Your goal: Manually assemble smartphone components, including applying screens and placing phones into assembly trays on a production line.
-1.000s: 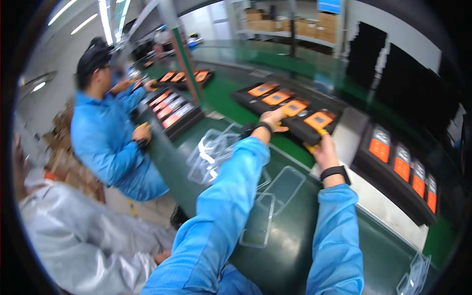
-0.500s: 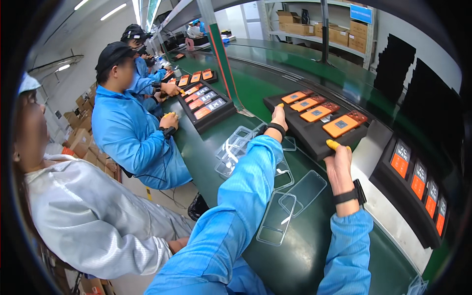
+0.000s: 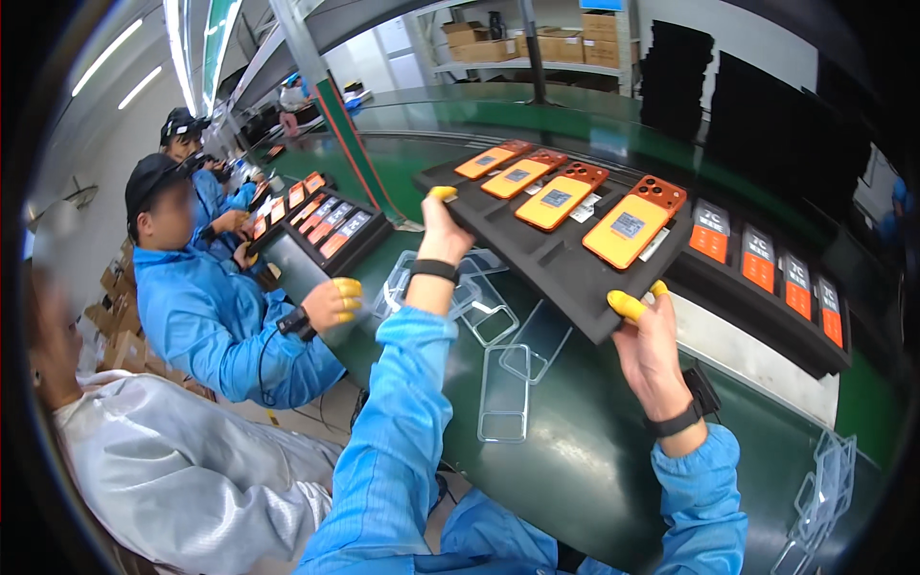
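Observation:
A black foam tray (image 3: 575, 287) is held up over the workbench, tilted, with my two hands at its near side. My left hand (image 3: 447, 232) grips its left end, a yellow finger cot showing on the thumb. At the right corner my right hand (image 3: 652, 350) has hold of it too, yellow cots on thumb and finger. Several orange phones (image 3: 554, 198) lie in the tray in a row, each with a label on its back. Clear phone cases (image 3: 503, 393) are scattered on the bench below the tray.
Right of my tray sits another black tray (image 3: 767, 331) of orange-and-black printed packs. More clear cases (image 3: 822, 489) lie at the lower right. To the left, a co-worker in a blue coat (image 3: 206, 321) stands by further trays. A metal post (image 3: 335, 120) rises beyond the bench.
The tray with the phones has come nearer and higher, held in both my hands. My view has turned to the right. The co-worker's near hand now extends over the bench.

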{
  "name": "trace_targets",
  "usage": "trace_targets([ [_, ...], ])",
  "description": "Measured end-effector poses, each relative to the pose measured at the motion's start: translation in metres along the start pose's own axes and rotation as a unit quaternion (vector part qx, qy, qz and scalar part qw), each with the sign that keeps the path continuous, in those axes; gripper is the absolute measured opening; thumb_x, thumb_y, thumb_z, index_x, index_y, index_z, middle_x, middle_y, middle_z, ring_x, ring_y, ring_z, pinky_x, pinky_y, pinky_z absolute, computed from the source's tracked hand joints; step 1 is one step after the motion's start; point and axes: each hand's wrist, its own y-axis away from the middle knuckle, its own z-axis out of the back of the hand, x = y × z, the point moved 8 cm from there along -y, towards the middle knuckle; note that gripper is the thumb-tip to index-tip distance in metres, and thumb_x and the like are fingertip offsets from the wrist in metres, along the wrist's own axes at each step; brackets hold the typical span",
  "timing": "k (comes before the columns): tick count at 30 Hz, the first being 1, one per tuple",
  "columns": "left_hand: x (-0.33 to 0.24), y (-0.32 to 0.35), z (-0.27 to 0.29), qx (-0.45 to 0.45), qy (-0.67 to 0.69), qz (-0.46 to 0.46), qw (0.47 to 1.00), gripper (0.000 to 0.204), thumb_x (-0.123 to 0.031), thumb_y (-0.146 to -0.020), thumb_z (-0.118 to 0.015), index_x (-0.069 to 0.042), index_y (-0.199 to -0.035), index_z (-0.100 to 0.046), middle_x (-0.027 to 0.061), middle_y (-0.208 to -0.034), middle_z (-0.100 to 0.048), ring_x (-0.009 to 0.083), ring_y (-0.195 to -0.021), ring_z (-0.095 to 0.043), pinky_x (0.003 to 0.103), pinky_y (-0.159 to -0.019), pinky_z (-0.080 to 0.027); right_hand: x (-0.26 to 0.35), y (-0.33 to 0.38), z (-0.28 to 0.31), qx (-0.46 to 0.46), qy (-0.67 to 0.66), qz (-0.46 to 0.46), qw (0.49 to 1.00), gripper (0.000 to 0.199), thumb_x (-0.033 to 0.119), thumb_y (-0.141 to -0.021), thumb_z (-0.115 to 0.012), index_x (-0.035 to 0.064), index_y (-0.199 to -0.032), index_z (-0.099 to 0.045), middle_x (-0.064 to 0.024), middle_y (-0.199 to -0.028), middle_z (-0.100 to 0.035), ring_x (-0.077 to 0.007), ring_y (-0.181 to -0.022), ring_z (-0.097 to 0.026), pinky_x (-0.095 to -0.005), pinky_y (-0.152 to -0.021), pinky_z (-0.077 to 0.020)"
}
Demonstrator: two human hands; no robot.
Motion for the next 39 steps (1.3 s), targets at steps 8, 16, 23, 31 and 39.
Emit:
trace_targets([
  [8,0.032,0.167,-0.057,0.088,-0.085,0.058,0.991,0.051,-0.041,-0.09,-0.062,-0.006,-0.127,-0.058,0.0099,-0.125,-0.064,0.0267,-0.117,-0.058,0.042,-0.101,-0.044,0.122,0.138,0.093,-0.03,0.068,0.046,0.996,0.07,0.0,-0.076,-0.065,-0.004,-0.142,-0.042,-0.0138,-0.127,-0.061,-0.0216,-0.114,-0.061,-0.0341,-0.101,-0.0471],
  [16,0.147,0.336,-0.009,0.129,-0.083,0.188,0.97,0.021,-0.022,-0.095,-0.056,-0.007,-0.096,-0.07,0.007,-0.102,-0.072,0.0262,-0.102,-0.065,0.043,-0.093,-0.047,0.18,0.289,0.245,-0.124,0.213,0.06,0.967,0.061,-0.002,-0.074,-0.07,-0.0062,-0.133,-0.053,-0.0118,-0.127,-0.061,-0.0201,-0.119,-0.058,-0.0298,-0.097,-0.0499],
  [23,0.227,0.422,0.035,0.04,-0.135,0.228,0.963,0.032,0.0,-0.092,-0.059,-0.005,-0.124,-0.057,0.0112,-0.112,-0.066,0.0269,-0.101,-0.065,0.046,-0.087,-0.054,0.153,0.355,0.338,-0.228,0.254,-0.036,0.939,0.052,-0.009,-0.079,-0.064,-0.0062,-0.13,-0.056,-0.0068,-0.115,-0.063,-0.0154,-0.106,-0.061,-0.0307,-0.087,-0.0544],
  [31,0.285,0.418,0.023,0.047,-0.089,0.261,0.96,0.025,-0.006,-0.096,-0.059,-0.002,-0.121,-0.059,0.0141,-0.117,-0.064,0.0283,-0.11,-0.063,0.046,-0.097,-0.055,0.206,0.337,0.348,-0.337,0.549,-0.025,0.764,0.038,0.007,-0.083,-0.076,-0.0055,-0.118,-0.067,-0.0169,-0.11,-0.071,-0.0169,-0.096,-0.068,-0.0284,-0.084,-0.0517],
  [39,0.316,0.4,-0.019,0.036,-0.183,0.388,0.903,0.022,-0.011,-0.1,-0.058,0.007,-0.111,-0.057,0.0176,-0.111,-0.065,0.031,-0.112,-0.063,0.051,-0.1,-0.053,0.263,0.316,0.353,-0.376,0.862,0.172,0.293,0.014,0.011,-0.079,-0.072,0.0019,-0.09,-0.073,-0.0169,-0.09,-0.064,-0.0372,-0.087,-0.061,-0.0455,-0.077,-0.0512],
])
